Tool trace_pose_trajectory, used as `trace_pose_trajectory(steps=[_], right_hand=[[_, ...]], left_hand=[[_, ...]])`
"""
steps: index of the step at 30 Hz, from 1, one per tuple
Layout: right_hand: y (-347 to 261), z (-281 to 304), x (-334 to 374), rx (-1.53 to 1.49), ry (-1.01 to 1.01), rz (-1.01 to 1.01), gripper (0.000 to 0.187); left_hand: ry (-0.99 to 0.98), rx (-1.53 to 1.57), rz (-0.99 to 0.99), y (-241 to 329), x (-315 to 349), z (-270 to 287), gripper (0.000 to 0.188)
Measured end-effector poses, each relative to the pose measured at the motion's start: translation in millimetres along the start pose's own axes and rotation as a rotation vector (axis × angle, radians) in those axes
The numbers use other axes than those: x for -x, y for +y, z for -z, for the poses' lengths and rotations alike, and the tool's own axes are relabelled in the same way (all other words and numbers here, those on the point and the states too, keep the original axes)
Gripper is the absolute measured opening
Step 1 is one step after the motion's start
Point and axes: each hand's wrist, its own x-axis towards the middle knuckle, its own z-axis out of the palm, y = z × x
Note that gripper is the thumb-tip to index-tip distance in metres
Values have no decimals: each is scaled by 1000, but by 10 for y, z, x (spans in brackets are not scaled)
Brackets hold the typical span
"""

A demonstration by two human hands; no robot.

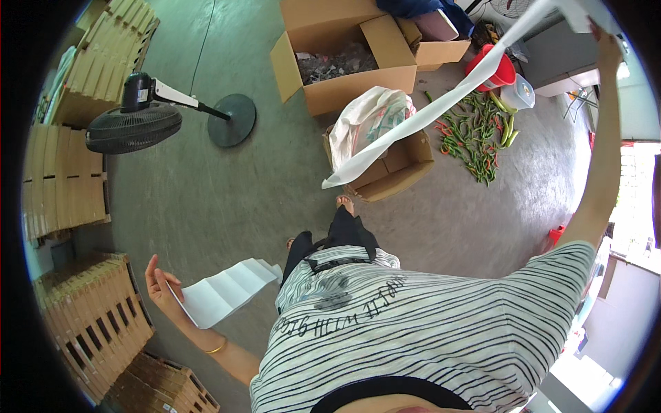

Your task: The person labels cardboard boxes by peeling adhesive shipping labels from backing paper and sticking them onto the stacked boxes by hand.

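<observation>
At the lower left, my left hand (pixel 164 283) holds a white sheet of paper (pixel 231 292) by its edge, between the thumb and fingers. Creases cross that sheet, and it hangs at a tilt beside my body. My right arm is stretched up and out to the far right. High at the upper right, my right hand (pixel 606 43) grips the end of a long white strip (pixel 441 103), its material unclear. From there the strip slants down leftward, its lower end over a small open carton (pixel 396 180). A white woven sack (pixel 368 127) hangs over the carton's edge.
A black standing fan (pixel 134 127) stands left on a round base. Flattened cardboard stacks (pixel 65 175) line the left side. Ahead is a big open carton (pixel 358 82) with scraps inside. Green and red chillies (pixel 475 134) lie on the floor near a red bucket (pixel 497 67).
</observation>
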Motion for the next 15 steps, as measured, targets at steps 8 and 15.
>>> trace_pose_trajectory(steps=[8, 15], right_hand=[[-1359, -1697, 3970, -418, -524, -692, 33], [-2150, -2596, 6354, -831, -1166, -1413, 40]], left_hand=[[118, -35, 74, 33, 254, -402, 33], [239, -65, 23, 168, 375, -370, 34]])
